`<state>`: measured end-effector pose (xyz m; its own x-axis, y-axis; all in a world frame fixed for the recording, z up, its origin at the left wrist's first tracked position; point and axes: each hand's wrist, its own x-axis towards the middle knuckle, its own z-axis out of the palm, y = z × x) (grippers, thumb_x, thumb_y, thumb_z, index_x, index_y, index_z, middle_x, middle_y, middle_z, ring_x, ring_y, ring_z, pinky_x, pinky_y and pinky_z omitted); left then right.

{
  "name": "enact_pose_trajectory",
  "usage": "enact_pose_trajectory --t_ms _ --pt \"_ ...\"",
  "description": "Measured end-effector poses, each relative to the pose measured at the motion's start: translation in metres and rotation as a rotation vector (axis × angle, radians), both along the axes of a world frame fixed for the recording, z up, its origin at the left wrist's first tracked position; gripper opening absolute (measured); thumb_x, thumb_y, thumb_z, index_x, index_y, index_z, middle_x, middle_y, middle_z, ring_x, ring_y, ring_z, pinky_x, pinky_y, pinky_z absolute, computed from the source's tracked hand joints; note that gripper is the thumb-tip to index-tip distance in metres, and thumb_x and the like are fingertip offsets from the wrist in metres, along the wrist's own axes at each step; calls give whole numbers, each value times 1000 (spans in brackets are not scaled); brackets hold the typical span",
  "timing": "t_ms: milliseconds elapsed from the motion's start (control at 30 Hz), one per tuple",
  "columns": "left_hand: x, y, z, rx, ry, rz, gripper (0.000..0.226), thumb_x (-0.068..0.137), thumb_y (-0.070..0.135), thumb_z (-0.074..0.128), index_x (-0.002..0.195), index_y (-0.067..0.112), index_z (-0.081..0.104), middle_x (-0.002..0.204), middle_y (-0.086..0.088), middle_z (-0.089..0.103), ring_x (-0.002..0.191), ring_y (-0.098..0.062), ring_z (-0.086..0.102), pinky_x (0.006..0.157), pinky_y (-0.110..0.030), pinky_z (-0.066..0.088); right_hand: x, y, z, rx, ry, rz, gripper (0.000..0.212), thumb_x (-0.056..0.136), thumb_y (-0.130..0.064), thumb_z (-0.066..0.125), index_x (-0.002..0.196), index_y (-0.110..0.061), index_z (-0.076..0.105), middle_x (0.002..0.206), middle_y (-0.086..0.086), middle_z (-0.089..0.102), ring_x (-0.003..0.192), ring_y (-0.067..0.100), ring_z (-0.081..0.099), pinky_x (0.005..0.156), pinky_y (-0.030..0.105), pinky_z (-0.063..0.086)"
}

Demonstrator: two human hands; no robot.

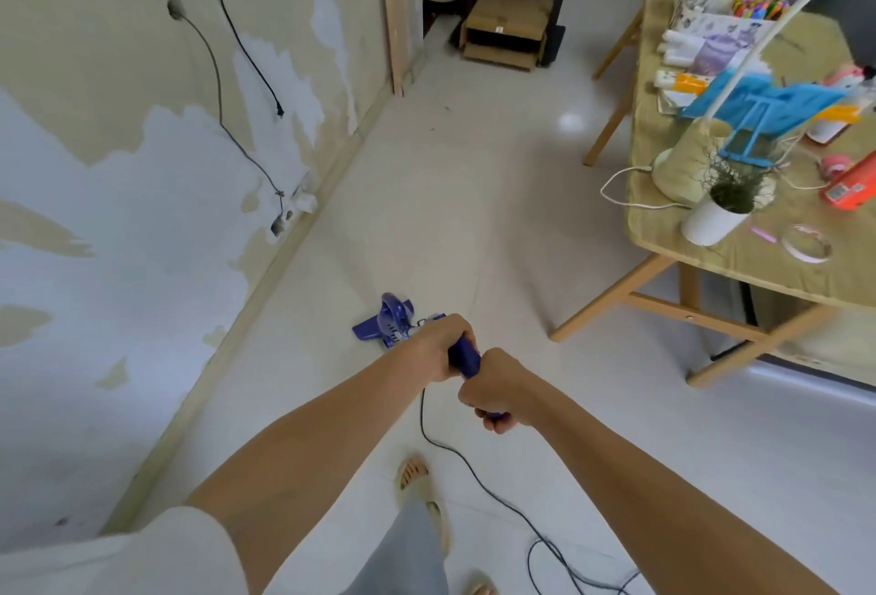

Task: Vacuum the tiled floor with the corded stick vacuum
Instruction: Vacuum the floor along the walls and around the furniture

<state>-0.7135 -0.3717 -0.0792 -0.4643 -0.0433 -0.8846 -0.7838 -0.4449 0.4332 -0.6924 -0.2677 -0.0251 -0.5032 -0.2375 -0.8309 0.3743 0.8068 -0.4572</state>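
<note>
A blue corded stick vacuum (391,322) points down at the white tiled floor (450,177), its head close to the wall skirting on the left. Both hands grip its blue handle (463,360). My left hand (438,350) is wrapped around the upper part, further forward. My right hand (495,388) is closed on the handle's rear end, nearer to me. The vacuum's black cord (479,476) drops from the handle and trails across the floor to the lower right, looping there. Most of the vacuum's body is hidden behind my hands.
A peeling wall (142,167) with dangling wires runs along the left. A wooden table (739,258) crowded with a potted plant, lamp and clutter stands at right. Cardboard boxes (505,32) and a black rack sit at the far end. My sandalled feet (422,490) are below.
</note>
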Motion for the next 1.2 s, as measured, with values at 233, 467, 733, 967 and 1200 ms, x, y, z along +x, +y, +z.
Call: enact_pose_trajectory --t_ms 233,467,733,967,1200 --pt "62 -6 -2 20 -34 -30 13 83 -2 53 73 5 49 63 -8 51 59 -16 50 59 -27 47 71 -2 -4 -111 -34 -96 15 84 4 45 96 -6 44 65 7 49 42 14 46 33 14 36" --pt "53 -8 -1 9 -5 -89 15 87 -3 53 74 5 48 64 -8 51 60 -16 49 62 -26 48 63 -5 -12 -116 -16 -150 19 84 5 49 101 -4 46 64 8 50 42 14 48 36 17 41" --pt "-9 -61 -24 21 18 -73 12 86 -5 52 78 4 48 67 -11 52 61 -18 51 61 -31 48 3 -59 -36 -24 3 -165 23 84 4 52 105 -4 46 62 8 51 41 15 48 37 18 42" --pt "-81 -170 -47 -33 -17 -87 12 88 -3 52 79 3 48 67 -11 50 60 -18 49 61 -30 47 -63 -175 -65 -22 -49 -210 28 85 5 51 110 -5 43 68 9 51 42 15 50 40 22 45" --pt "-147 -263 -61 -84 -56 -121 20 90 2 55 71 4 49 64 -9 50 56 -17 48 53 -27 46 -126 -269 -81 -42 -74 -201 26 86 4 52 107 -6 41 76 11 55 45 16 54 45 24 49"
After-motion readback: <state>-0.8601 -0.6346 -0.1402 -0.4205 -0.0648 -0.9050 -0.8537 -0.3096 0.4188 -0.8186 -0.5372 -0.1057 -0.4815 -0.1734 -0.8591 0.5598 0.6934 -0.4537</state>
